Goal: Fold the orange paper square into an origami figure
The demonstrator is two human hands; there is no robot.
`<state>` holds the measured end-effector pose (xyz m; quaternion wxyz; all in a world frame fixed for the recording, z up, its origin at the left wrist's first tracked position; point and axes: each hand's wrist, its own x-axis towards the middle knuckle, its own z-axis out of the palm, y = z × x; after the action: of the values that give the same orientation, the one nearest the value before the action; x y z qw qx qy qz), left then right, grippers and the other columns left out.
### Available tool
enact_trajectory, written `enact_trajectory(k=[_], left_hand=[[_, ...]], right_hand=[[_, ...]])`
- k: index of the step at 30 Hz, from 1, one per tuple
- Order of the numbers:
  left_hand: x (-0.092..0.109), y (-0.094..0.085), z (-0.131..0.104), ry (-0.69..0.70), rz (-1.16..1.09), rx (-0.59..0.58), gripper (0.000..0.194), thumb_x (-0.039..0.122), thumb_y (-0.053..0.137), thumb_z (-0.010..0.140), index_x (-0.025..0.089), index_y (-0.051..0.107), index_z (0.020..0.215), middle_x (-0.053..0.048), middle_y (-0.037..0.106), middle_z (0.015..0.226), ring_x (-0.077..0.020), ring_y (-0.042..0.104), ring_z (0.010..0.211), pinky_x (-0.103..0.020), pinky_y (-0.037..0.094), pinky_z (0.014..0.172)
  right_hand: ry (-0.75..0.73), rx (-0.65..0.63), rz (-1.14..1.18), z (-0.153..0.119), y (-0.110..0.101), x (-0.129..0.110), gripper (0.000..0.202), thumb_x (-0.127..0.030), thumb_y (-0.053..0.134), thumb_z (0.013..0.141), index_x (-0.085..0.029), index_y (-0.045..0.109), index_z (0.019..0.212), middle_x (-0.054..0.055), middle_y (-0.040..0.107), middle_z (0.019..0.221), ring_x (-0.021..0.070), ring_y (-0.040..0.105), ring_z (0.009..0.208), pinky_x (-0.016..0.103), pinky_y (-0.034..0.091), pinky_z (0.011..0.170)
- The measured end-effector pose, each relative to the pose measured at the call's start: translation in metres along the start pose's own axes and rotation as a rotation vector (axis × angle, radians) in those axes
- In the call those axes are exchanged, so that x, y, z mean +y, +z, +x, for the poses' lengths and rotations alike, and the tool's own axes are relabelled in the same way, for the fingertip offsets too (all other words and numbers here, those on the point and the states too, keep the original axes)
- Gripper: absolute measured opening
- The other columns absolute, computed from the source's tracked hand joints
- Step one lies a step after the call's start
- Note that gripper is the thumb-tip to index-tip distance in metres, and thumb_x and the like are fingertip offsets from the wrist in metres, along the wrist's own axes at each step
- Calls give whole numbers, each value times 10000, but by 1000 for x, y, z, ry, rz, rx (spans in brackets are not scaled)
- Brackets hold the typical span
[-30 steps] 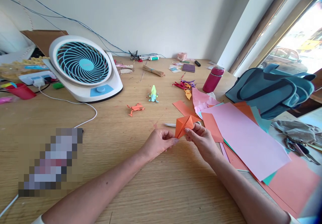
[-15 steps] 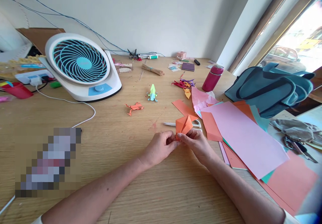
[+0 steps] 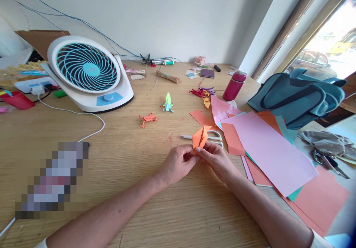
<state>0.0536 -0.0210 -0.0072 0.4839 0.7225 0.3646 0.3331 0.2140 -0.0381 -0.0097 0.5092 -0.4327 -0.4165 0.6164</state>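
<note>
A folded piece of orange paper (image 3: 200, 138) with a split down its middle stands up between my two hands. My left hand (image 3: 180, 162) pinches its lower left edge. With thumb and fingers, my right hand (image 3: 217, 159) grips the bottom of the same piece from the right. White-handled scissors (image 3: 217, 135) lie just behind the paper, partly hidden by it. Beyond them on the wooden table (image 3: 133, 159) are an orange folded figure (image 3: 148, 118) and a green and blue folded figure (image 3: 168, 103).
A white fan (image 3: 116, 88) is at the left, with a white cable (image 3: 97, 129) near it. Coloured sheets (image 3: 272, 151) spread on the right, beside a pink bottle (image 3: 235, 86) and a teal bag (image 3: 294, 95). A bundle of sticks (image 3: 168, 77) lies farther back.
The orange folded paper has turned slightly and looks narrower, with its flaps closer together and more of the scissors showing. Both hands keep their grip in nearly the same place.
</note>
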Motion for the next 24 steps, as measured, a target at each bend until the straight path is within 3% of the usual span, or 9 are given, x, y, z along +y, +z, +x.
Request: enact_trajectory(k=[6, 11, 15, 19, 24], left_hand=[[1, -1, -2, -3, 68, -4, 265, 303, 567, 897, 157, 532, 679, 42, 445, 619, -87, 368, 575, -201, 313, 531], [2, -1, -2, 39, 103, -89, 229, 260, 568, 895, 152, 552, 694, 37, 455, 645, -88, 384, 592, -204, 314, 549], [3, 0, -3, 86, 119, -97, 189, 218, 568, 885, 155, 547, 708, 37, 472, 669, -84, 392, 590, -201, 325, 564], [5, 2, -4, 91, 106, -109, 127, 210, 567, 878, 154, 581, 764, 13, 533, 723, -98, 426, 613, -205, 348, 571], [5, 5, -5, 72, 113, -107, 117, 195, 553, 880, 163, 593, 775, 22, 531, 688, -95, 402, 579, -205, 348, 569]], right_hand=[[37, 28, 79, -1, 1, 1, 315, -422, 876, 641, -181, 675, 665, -39, 563, 611, 80, 400, 552, 237, 323, 544], [69, 61, 159, -2, 0, 2, 336, -433, 889, 615, -185, 664, 644, -37, 566, 599, 86, 438, 548, 236, 356, 547], [91, 118, 203, -2, -1, 4, 392, -439, 896, 600, -182, 601, 575, -56, 505, 515, 68, 379, 478, 224, 316, 489], [114, 121, 226, -2, 1, 5, 466, -483, 883, 602, -186, 532, 522, -49, 487, 476, 81, 406, 460, 231, 349, 481], [100, 114, 237, -3, 3, 6, 438, -488, 876, 616, -189, 562, 559, -49, 506, 494, 82, 421, 462, 223, 360, 472]])
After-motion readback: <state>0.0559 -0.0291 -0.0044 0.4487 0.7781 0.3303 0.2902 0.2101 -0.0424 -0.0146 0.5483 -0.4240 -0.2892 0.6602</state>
